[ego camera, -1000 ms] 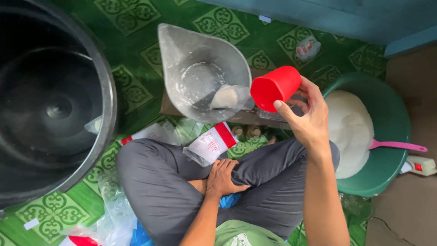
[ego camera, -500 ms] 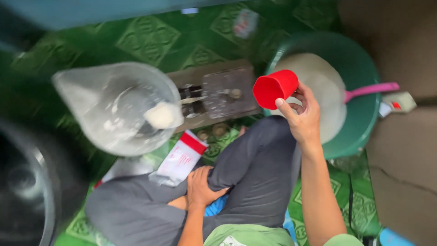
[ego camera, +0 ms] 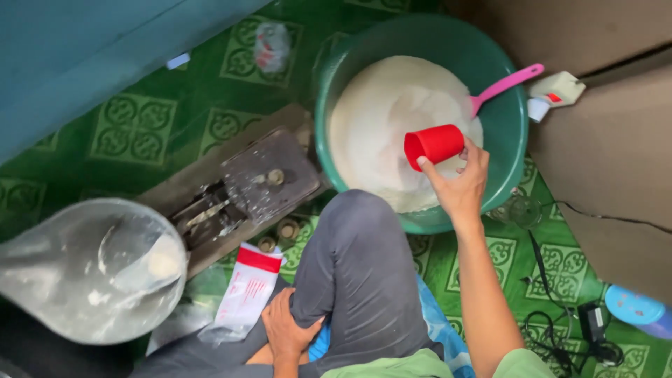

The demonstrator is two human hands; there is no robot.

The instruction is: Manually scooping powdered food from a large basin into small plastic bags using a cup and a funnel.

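My right hand (ego camera: pixel 458 183) grips a red plastic cup (ego camera: pixel 433 144), held on its side over a green basin (ego camera: pixel 507 126) heaped with white powder (ego camera: pixel 392 126). A pink scoop (ego camera: pixel 505 84) sticks out of the powder at the basin's far rim. My left hand (ego camera: pixel 285 332) rests on my grey-trousered leg (ego camera: pixel 357 280), holding nothing, its fingers spread. A clear plastic bag (ego camera: pixel 84 273) with a little white powder inside lies open at the left. A small packet with a red band (ego camera: pixel 246 294) lies beside my knee.
A worn metal device on a wooden board (ego camera: pixel 245 185) sits between bag and basin. Brown cardboard (ego camera: pixel 616 161) lies at the right, with black cables and a plug (ego camera: pixel 581 322) below it. A blue round object (ego camera: pixel 638 308) is at the right edge. Green patterned flooring lies underneath.
My right hand has carried the red cup from above the clear bag rightward to over the green basin. The view has swung right; the black tub has left the frame. My left hand stays on my leg.
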